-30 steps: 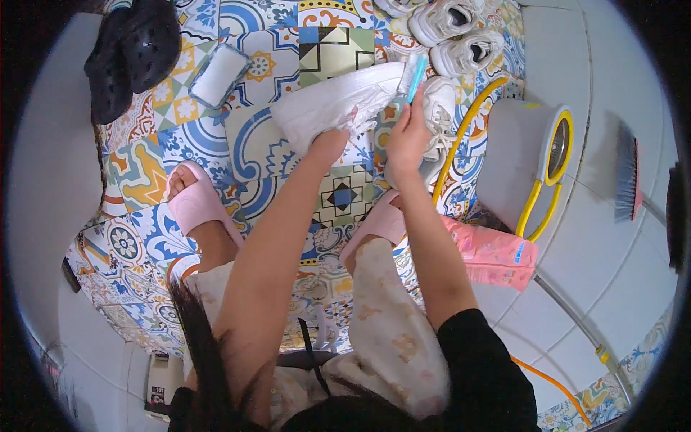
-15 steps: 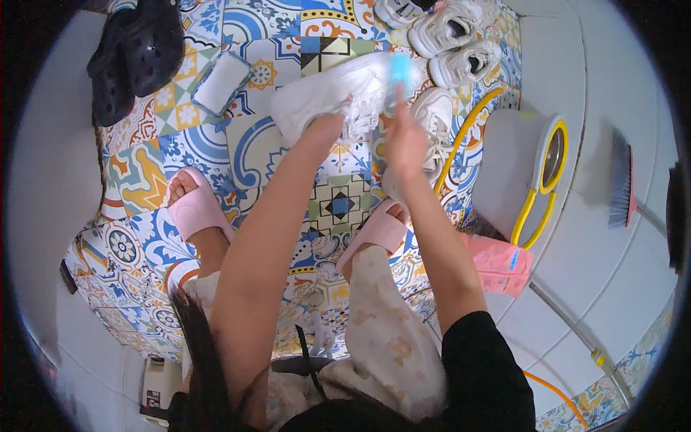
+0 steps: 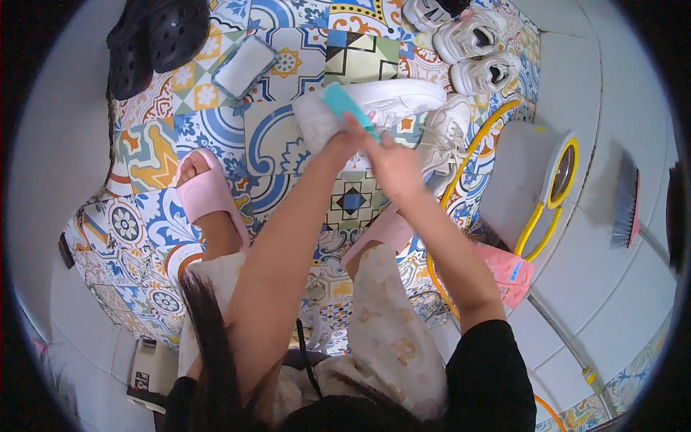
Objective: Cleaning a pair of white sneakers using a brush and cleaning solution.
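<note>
A white shoe (image 3: 407, 97) lies lengthwise across the patterned tiles, and its left end is slightly blurred. My left hand (image 3: 347, 146) is closed on the shoe's near side, its fingers partly hidden by the brush and my other hand. In my right hand (image 3: 396, 167) is a turquoise scrubbing brush (image 3: 347, 105), gripped by its handle. The brush slants up and left, its head over the shoe's left part; bristles cannot be made out. Close to my right hand lies another white lace-up shoe (image 3: 448, 137).
More white sneakers (image 3: 471, 37) stand at the far right. A yellow hose (image 3: 461, 169) runs past a grey-white bucket (image 3: 515, 183) and a pink pouch (image 3: 509, 273). A soap-like white block in a tray (image 3: 245, 67) and black clogs (image 3: 176, 36) lie far left. A broom (image 3: 625, 205) leans right.
The brush has moved from the shoe's right end to its left part, bringing my right hand close to my left. The shoe has turned slightly. The whole view has shifted a little.
</note>
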Motion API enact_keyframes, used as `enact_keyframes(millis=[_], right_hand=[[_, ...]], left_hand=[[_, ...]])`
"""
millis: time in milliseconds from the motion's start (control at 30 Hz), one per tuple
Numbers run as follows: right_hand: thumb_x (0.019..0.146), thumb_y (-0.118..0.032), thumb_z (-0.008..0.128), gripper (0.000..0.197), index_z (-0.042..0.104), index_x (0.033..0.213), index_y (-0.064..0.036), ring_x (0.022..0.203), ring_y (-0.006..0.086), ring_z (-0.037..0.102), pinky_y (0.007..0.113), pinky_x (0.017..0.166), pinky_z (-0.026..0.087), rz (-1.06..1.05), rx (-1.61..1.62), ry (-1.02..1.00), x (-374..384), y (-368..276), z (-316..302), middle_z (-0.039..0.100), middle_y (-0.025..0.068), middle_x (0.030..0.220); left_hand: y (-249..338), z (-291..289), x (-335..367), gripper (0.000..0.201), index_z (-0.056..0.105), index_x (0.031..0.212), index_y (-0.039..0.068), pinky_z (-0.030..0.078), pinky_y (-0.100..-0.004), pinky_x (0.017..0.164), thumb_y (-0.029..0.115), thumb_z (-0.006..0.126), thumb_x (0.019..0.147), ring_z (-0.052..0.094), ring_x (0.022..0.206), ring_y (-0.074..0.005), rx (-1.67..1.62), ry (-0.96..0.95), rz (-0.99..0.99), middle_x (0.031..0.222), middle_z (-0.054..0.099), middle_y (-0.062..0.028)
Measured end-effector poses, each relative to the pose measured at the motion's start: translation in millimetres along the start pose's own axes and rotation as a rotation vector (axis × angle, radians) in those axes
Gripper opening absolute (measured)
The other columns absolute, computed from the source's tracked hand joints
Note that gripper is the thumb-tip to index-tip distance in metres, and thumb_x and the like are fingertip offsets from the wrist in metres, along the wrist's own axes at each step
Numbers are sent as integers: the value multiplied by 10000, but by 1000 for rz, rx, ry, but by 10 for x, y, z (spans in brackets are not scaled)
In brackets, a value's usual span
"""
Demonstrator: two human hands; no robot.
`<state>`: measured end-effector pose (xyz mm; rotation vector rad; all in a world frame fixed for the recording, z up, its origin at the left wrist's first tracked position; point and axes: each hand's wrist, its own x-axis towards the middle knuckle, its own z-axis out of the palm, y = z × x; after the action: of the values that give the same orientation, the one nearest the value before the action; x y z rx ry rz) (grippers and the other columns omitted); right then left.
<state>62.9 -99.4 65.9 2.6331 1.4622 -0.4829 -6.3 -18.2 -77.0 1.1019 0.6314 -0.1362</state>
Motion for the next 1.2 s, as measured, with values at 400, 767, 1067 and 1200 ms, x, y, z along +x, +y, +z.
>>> enact_keyframes(millis=[400, 767, 1067, 1200], right_hand=[[863, -67, 448, 599, 377, 1425, -262, 789, 333, 656, 437, 692, 530, -75, 231, -293, 207, -233, -172, 641, 196, 961], [1015, -249, 390, 368, 497, 1358, -169, 495, 27, 330, 180, 435, 307, 708, 1242, 411, -100, 359, 28, 430, -25, 669], [1013, -309, 415, 381, 442, 1360, -154, 425, 60, 313, 212, 368, 256, 928, 1444, 561, -282, 331, -169, 393, -23, 624], [1012, -304, 422, 249, 513, 1156, -122, 424, 69, 309, 227, 367, 248, 884, 1531, 681, -302, 239, -476, 380, -21, 611]], left_hand=[[-77, 61, 167, 645, 499, 1302, -16, 451, -374, 884, 495, 467, 909, 605, 1002, -290, 451, -91, -269, 1116, 625, -223], [-182, 163, 204, 589, 575, 1187, -60, 482, -356, 830, 352, 728, 795, 634, 956, -249, 31, 308, -305, 1128, 644, -131], [930, 162, 116, 605, 596, 1082, -98, 461, -338, 869, 293, 837, 688, 620, 958, -280, -276, 646, 169, 1083, 643, -193], [1432, -91, -39, 662, 593, 1052, -105, 474, -372, 887, 411, 806, 697, 619, 1008, -316, 177, 483, 257, 1073, 643, -228]])
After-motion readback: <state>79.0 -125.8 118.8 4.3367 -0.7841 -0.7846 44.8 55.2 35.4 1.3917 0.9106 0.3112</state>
